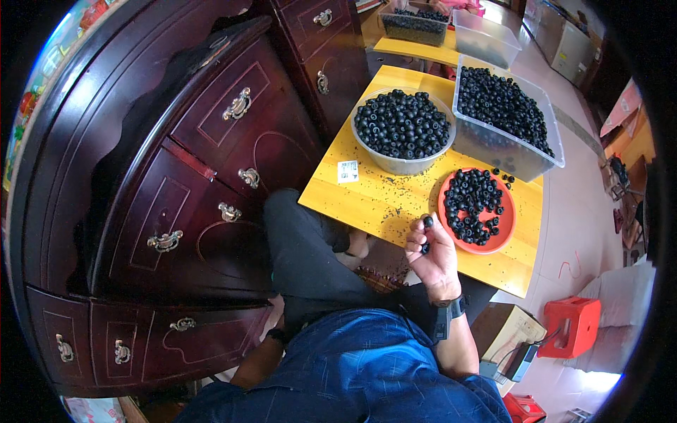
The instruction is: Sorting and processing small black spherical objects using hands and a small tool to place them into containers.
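Yellow tabletop beside dark cabinet. Right hand: fingers clamped on black ring left of red plate, likely set close for reach. Left hand: finger state indiscernible.

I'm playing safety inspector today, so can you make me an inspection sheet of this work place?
Surface: yellow table, sprinkled with dark crumbs.
Job's things: black ring-like pieces heaped in a round bowl and a clear bin; more on an orange-red plate.
Clutter: small white card near the bowl; a few loose pieces beside the plate.
Hands: right hand holds one piece at its fingertips, another lower down; left hand is partly hidden, grip unclear.
Cables: dark cable by a black device near a cardboard box.
Surroundings: dark red cabinet at left, red stool at right.
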### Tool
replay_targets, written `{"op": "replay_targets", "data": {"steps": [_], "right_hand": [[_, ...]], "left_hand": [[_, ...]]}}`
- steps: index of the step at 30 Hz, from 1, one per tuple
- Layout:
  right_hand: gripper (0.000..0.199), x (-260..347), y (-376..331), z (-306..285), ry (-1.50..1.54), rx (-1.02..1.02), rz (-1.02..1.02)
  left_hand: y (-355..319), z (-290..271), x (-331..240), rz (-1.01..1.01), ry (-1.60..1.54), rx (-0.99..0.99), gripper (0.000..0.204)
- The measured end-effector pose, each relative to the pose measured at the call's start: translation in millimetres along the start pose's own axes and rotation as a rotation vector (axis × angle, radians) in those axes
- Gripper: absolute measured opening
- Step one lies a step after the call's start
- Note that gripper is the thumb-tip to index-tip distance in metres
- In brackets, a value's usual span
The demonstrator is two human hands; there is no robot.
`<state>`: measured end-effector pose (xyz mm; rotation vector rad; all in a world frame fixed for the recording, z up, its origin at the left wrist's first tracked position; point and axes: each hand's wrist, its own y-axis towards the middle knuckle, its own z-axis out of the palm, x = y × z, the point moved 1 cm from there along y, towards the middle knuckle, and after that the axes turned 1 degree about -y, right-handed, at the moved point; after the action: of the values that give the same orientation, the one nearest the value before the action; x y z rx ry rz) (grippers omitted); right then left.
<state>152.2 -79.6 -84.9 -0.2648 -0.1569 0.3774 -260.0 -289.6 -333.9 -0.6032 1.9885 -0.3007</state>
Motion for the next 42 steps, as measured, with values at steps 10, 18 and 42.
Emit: {"op": "replay_targets", "data": {"steps": [10, 18, 42], "right_hand": [[0.020, 1.7, -7.5, 8.6, 0.015, -0.028, -0.040], [0.019, 2.2, -3.6, 15.8, 0.052, -0.016, 0.009], [0.019, -29.6, 8.3, 14.9, 0.069, 0.106, 0.043]], "left_hand": [[9.4, -16.9, -12.7, -0.045, 0.014, -0.056, 0.026], [7.6, -5.0, -16.5, -0.085, -0.002, -0.122, 0.024], [-66.5, -2.9, -399.9, 0.608, 0.012, 0.233, 0.008]]}}
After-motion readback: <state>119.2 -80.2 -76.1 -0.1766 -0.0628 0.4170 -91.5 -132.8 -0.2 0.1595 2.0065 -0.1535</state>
